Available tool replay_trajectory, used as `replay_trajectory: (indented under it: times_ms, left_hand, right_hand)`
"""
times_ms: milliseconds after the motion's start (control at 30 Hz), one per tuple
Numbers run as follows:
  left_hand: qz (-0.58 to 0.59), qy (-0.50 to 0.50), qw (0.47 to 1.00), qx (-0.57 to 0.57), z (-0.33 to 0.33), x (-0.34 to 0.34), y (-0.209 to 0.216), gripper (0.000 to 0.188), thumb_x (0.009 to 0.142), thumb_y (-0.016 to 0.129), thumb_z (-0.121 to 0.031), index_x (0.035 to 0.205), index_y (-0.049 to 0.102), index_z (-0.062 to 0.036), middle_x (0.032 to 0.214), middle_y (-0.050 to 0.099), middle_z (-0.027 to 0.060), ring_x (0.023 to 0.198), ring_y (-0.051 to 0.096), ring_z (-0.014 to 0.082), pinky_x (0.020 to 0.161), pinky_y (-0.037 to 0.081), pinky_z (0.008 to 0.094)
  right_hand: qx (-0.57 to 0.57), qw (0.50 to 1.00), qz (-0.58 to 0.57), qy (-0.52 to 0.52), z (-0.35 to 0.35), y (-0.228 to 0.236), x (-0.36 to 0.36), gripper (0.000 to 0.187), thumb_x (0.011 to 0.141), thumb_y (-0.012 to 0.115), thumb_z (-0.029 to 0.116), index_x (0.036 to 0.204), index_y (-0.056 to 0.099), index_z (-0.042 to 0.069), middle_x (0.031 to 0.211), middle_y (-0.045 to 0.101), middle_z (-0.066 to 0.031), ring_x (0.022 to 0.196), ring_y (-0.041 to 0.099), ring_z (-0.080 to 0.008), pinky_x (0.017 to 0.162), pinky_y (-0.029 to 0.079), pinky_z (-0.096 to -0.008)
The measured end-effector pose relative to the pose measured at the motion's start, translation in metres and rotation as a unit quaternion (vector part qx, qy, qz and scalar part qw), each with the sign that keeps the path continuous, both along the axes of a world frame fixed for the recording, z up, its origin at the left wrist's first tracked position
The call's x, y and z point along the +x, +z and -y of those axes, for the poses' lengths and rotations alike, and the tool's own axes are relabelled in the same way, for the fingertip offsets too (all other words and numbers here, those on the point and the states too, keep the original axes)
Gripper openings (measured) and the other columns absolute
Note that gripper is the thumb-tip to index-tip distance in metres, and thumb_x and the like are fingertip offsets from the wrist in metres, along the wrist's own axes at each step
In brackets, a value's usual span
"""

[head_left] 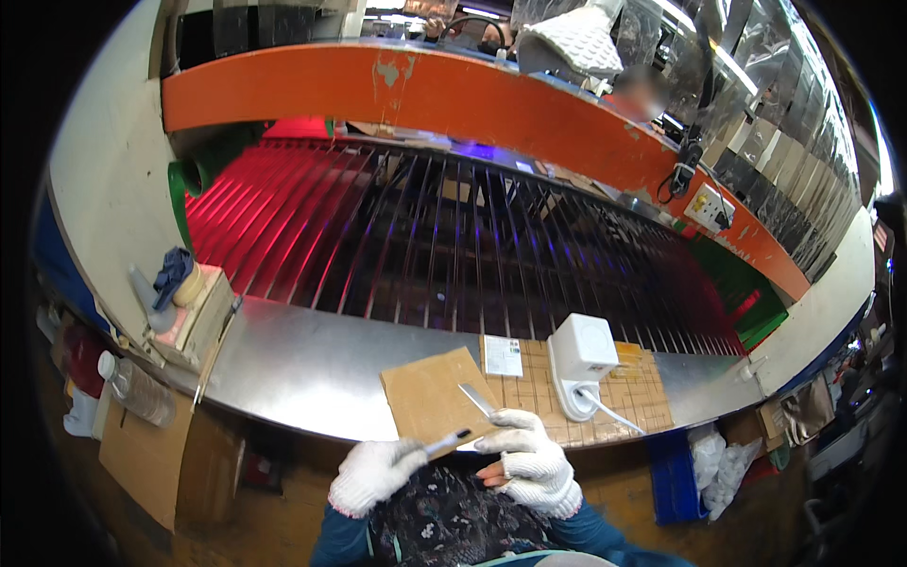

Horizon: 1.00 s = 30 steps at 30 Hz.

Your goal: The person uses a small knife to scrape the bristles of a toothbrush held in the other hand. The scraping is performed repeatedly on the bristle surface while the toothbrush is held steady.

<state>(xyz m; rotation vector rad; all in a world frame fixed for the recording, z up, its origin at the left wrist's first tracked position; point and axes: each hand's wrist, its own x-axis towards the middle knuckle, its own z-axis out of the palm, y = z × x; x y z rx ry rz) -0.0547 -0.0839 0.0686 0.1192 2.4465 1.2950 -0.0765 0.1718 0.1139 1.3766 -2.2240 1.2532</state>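
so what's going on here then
Someone with gloved hands is at a metal ledge. The left hand holds a slim pale item with a dark tip; the right hand seems to hold a thin metallic tool, which shows over a cardboard sheet. To the right, a white device with a cable stands on a brown lined board.

Shiny metal bench (302,354), brown cardboard sheet (427,392) on it, line-marked brown board (537,386) alongside
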Motion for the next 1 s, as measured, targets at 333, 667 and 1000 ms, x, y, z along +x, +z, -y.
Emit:
replay_trajectory:
  times_ms: [333,667,1000]
  left_hand:
    - [0.009,-0.089,0.993,0.072,0.006,0.007,0.010,0.043,0.095,0.060,-0.041,0.118,0.069,-0.0057,0.095,0.074,0.0143,0.086,0.071,0.0242,0.082,0.054,0.0340]
    - [-0.103,0.063,0.988,-0.097,0.002,0.004,0.007,0.040,0.092,0.065,-0.037,0.115,0.071,-0.0035,0.087,0.074,0.0131,0.075,0.071,0.0233,0.071,0.055,0.0344]
    - [0.079,-0.029,0.979,0.185,0.009,0.015,0.007,0.037,0.097,0.063,-0.031,0.119,0.069,-0.0014,0.091,0.073,0.0071,0.077,0.061,0.0097,0.075,0.051,0.0259]
  right_hand:
    - [0.177,0.980,0.025,-0.091,-0.011,-0.020,-0.010,0.020,0.069,0.081,0.016,0.084,0.068,0.009,0.107,0.066,-0.0109,0.105,0.056,-0.0333,0.088,0.043,-0.0452]
    - [-0.063,0.996,0.012,-0.056,-0.015,-0.006,-0.002,0.041,0.064,0.086,0.021,0.098,0.072,0.003,0.116,0.067,-0.0160,0.118,0.053,-0.0399,0.102,0.041,-0.0479]
    - [0.084,0.991,0.053,-0.095,-0.006,-0.029,-0.011,0.019,0.072,0.080,0.012,0.084,0.067,0.006,0.125,0.063,-0.0161,0.128,0.046,-0.0413,0.105,0.039,-0.0503]
